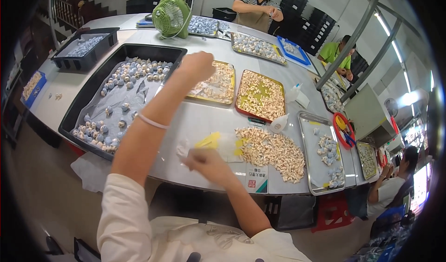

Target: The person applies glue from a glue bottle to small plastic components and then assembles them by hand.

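While hands [197, 68] [207, 165] are apart, piled pieces [275, 154] lie rightward

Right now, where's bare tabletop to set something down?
Free: strip between yellow tray and yellow scrap; far left, between big black tray and blue bin, bar some loose bits. Crowded: right side, cream pile beside steel tray.

- Left tray [90, 91] is holding pieces [95, 134]; bin [83, 64] is standing behind.
- Fan [171, 16] is standing beyond left tray.
- Centre-left tray [232, 84] is lying right of left tray; centre-right tray [257, 95] is lying beside it.
- Pile [275, 153] is lying before centre-right tray, bottle [279, 123] resting at its far edge.
- Right tray [311, 160] is lying right of pile, basket [336, 132] sitting farther right.
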A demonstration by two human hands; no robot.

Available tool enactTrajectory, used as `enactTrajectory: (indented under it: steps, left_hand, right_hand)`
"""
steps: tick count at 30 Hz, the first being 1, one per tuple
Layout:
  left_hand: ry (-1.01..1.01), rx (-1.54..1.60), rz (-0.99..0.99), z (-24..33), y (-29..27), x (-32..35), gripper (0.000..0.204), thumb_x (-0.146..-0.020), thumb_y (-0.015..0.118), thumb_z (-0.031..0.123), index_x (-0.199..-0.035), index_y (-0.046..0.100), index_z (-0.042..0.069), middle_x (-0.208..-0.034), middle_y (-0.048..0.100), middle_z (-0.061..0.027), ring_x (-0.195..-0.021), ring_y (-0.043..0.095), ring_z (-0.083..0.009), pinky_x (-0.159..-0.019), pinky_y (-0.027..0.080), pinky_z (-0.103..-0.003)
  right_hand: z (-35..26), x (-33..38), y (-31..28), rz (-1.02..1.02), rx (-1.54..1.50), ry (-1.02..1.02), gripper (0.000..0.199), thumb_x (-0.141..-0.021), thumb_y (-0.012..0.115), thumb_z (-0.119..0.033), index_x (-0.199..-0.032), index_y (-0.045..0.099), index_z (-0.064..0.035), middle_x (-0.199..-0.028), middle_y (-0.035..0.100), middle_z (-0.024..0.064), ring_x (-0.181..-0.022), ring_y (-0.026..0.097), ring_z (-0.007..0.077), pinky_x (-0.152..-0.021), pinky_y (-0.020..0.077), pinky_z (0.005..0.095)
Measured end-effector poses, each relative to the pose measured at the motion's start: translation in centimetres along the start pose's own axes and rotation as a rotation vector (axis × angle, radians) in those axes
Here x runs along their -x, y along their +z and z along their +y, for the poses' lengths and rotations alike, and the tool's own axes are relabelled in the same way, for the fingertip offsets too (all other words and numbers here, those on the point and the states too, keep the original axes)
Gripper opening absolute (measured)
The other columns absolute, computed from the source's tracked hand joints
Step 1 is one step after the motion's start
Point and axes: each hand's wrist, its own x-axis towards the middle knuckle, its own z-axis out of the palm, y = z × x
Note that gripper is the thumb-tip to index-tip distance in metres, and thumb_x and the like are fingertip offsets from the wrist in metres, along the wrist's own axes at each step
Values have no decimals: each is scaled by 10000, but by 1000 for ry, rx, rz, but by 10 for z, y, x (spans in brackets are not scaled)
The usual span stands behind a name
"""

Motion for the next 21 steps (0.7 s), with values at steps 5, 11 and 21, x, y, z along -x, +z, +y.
enactTrajectory:
  steps: [5,11,21]
  left_hand:
    - [0,-122,-41,-26,-23,23,242,-787,560,257,-780,648,32,-805,643,-168,-769,621,-341,-699,491,-426]
    - [-35,-66,-133,-50,-26,66,249,-801,592,281,-779,641,37,-774,640,-157,-757,612,-333,-690,483,-419]
    - [-68,-49,-53,-69,-18,78,249,-806,591,286,-746,622,46,-733,629,-137,-719,613,-329,-653,487,-414]
  right_hand:
    - [11,21,9,-240,91,42,381,-874,574,-314,-682,523,11,-530,411,61,-527,352,126,-503,318,304]
    - [21,24,14,-133,-51,-29,327,-884,598,-233,-670,500,-5,-546,433,1,-532,344,65,-485,290,252]
    - [26,23,18,-52,21,-31,306,-861,597,-240,-680,529,-2,-531,449,76,-490,373,139,-479,321,292]
